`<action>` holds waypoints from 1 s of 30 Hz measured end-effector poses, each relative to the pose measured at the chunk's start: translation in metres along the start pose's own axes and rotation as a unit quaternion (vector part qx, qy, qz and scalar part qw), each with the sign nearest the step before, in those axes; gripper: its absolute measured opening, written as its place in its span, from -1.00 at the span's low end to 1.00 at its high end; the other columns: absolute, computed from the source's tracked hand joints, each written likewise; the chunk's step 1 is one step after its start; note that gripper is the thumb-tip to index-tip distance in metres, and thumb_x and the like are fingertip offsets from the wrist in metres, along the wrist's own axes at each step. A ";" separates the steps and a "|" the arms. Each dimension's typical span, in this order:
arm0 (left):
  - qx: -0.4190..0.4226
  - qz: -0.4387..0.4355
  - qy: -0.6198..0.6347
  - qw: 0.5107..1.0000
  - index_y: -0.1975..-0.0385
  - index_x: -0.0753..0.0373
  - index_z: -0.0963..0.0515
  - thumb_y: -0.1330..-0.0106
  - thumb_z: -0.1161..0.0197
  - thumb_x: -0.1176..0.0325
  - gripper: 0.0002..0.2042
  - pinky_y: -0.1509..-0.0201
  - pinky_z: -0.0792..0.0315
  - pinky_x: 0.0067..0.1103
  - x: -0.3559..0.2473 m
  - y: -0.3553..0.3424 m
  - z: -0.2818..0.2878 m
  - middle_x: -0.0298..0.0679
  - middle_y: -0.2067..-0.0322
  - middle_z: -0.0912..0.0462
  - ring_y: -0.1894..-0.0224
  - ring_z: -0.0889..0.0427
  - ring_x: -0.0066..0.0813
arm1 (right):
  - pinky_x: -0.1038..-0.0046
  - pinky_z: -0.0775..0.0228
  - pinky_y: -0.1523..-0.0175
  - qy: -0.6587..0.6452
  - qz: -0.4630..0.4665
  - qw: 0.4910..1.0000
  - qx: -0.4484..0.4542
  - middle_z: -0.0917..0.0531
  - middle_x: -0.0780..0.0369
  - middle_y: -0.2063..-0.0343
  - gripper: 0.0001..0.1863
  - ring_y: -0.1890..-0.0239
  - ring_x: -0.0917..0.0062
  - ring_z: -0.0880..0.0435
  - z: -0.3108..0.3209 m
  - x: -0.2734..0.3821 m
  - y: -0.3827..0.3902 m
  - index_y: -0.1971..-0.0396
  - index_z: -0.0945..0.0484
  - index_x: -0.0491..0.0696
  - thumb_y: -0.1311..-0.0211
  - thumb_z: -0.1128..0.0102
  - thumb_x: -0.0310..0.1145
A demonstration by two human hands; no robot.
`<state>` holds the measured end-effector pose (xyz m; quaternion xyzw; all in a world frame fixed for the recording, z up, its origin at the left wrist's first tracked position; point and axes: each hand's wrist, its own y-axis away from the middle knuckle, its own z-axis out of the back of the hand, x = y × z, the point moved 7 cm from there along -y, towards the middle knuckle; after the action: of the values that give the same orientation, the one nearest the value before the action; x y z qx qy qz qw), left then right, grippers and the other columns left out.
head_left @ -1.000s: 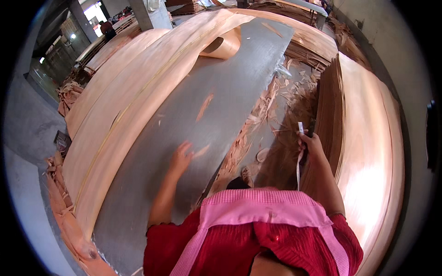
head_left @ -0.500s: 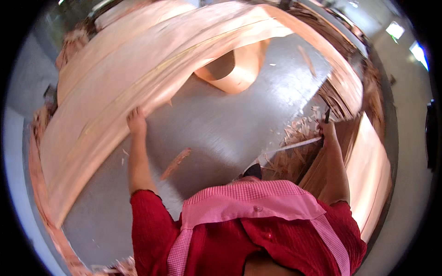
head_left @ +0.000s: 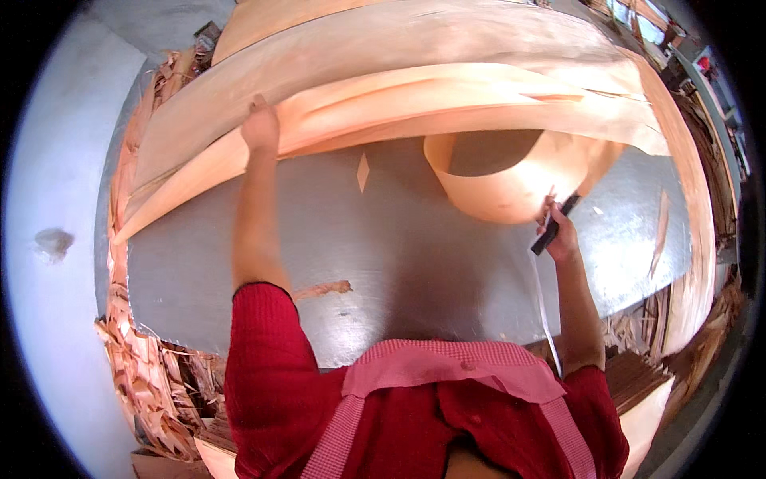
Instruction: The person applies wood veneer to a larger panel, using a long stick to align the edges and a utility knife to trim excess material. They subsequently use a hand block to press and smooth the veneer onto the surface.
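Observation:
My left hand point(head_left: 260, 124) grips the near, lifted part of a long pale veneer sheet point(head_left: 415, 88) lying across the grey metal-topped table point(head_left: 399, 271). My right hand point(head_left: 561, 231) holds a black-handled tool point(head_left: 549, 232) and a thin white strip point(head_left: 541, 307) that trails down toward my body. Just behind that hand, a curled loop of veneer point(head_left: 487, 195) hangs onto the metal surface from under the long sheet. Small loose slivers point(head_left: 323, 289) lie on the metal.
Torn veneer scraps point(head_left: 148, 375) pile along the left edge beside a pale wall point(head_left: 56, 184). A curved veneer band point(head_left: 688, 207) borders the right end, with dark stacked sheets point(head_left: 630, 367) at lower right. More stacks and clutter stand at upper right.
I have turned to face the long sheet. My left hand moved from over the metal up onto the veneer and grips it. My right hand, still holding the tool, rose beside the curled loop.

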<state>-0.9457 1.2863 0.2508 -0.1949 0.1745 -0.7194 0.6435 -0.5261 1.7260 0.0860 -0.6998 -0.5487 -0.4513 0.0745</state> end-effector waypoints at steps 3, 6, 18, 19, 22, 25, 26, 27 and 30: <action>0.174 -0.101 0.124 0.972 0.15 0.16 -0.28 -0.07 -0.10 0.03 -0.57 0.14 -0.34 -0.44 -0.038 0.054 -0.028 -0.15 0.08 -0.35 0.00 -0.33 -0.28 | 0.66 -0.26 0.54 -0.025 0.035 0.996 -0.076 -0.49 0.43 0.27 -0.77 0.47 0.70 -0.43 -0.002 0.012 0.002 0.16 -0.40 0.03 -0.18 0.02 -0.31; 0.150 -0.400 0.180 0.886 -0.16 0.08 -0.13 0.04 -0.16 -0.11 -0.25 -0.24 0.03 -0.27 -0.069 0.135 -0.041 -0.11 -0.21 0.00 -0.27 0.07 -0.14 | 0.63 -0.30 0.51 0.008 0.025 0.996 -0.087 -0.50 0.41 0.27 -0.85 0.37 0.74 -0.46 -0.010 0.021 0.001 0.24 -0.40 0.01 -0.18 0.04 -0.35; 0.067 -0.383 0.070 0.918 -0.11 0.07 -0.21 -0.06 -0.11 0.01 -0.41 -0.12 0.00 0.04 -0.100 0.104 -0.095 -0.23 -0.24 0.05 -0.27 0.07 -0.11 | 0.62 -0.28 0.45 0.012 0.135 0.983 -0.126 -0.45 0.37 0.22 -0.79 0.33 0.71 -0.41 -0.023 0.057 0.012 0.24 -0.38 -0.02 -0.14 -0.02 -0.29; 0.082 -0.426 0.078 0.897 -0.11 0.08 -0.21 -0.06 -0.12 0.03 -0.42 -0.14 0.03 0.03 -0.101 0.111 -0.095 -0.25 -0.24 0.05 -0.27 0.08 -0.13 | 0.63 -0.28 0.45 0.019 0.135 0.982 -0.128 -0.45 0.36 0.22 -0.78 0.33 0.70 -0.41 -0.019 0.057 0.012 0.23 -0.38 -0.02 -0.14 -0.02 -0.29; 0.193 -0.429 0.135 0.872 -0.09 0.10 -0.22 -0.07 -0.15 0.11 -0.44 -0.17 0.12 0.02 -0.117 0.134 -0.086 -0.30 -0.25 0.05 -0.27 0.07 -0.16 | 0.54 -0.31 0.42 0.023 0.130 0.980 -0.147 -0.47 0.33 0.24 -0.78 0.34 0.65 -0.43 -0.019 0.052 0.012 0.22 -0.38 -0.02 -0.13 0.00 -0.32; 0.213 -0.333 0.175 0.902 -0.02 0.13 -0.29 -0.05 -0.17 0.20 -0.51 -0.18 0.15 0.01 -0.119 0.136 -0.107 -0.26 -0.19 -0.08 -0.26 0.03 -0.18 | 0.52 -0.32 0.41 0.004 0.135 0.981 -0.140 -0.49 0.33 0.27 -0.81 0.32 0.62 -0.44 -0.035 0.052 0.012 0.25 -0.39 -0.04 -0.13 -0.01 -0.34; 0.181 -0.319 0.187 0.912 0.02 0.15 -0.32 -0.06 -0.17 0.22 -0.55 -0.18 0.12 -0.02 -0.117 0.132 -0.111 -0.25 -0.16 -0.15 -0.25 0.00 -0.19 | 0.50 -0.33 0.42 -0.006 0.146 0.978 -0.147 -0.49 0.34 0.28 -0.81 0.33 0.62 -0.44 -0.035 0.052 0.012 0.24 -0.39 -0.05 -0.13 -0.01 -0.36; 0.129 -0.364 0.185 0.904 0.06 0.17 -0.34 -0.07 -0.15 0.25 -0.60 -0.17 0.05 -0.08 -0.121 0.133 -0.107 -0.24 -0.11 -0.21 -0.22 -0.06 -0.20 | 0.49 -0.34 0.43 -0.013 0.135 0.983 -0.126 -0.49 0.35 0.29 -0.80 0.33 0.62 -0.44 -0.036 0.049 0.009 0.24 -0.40 -0.06 -0.13 -0.02 -0.36; 0.002 -0.446 0.187 0.875 0.20 0.20 -0.39 -0.12 -0.08 0.34 -0.76 -0.07 -0.17 -0.27 -0.128 0.135 -0.100 -0.23 0.07 -0.38 -0.07 -0.27 -0.23 | 0.50 -0.33 0.44 0.010 0.141 0.980 -0.139 -0.50 0.33 0.29 -0.79 0.34 0.61 -0.44 -0.043 0.052 0.013 0.25 -0.43 -0.08 -0.13 -0.05 -0.33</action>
<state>-0.8679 1.3988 0.0901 -0.1126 0.1850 -0.9533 0.2104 -0.5393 1.7315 0.1538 -0.7693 -0.3758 -0.5148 0.0449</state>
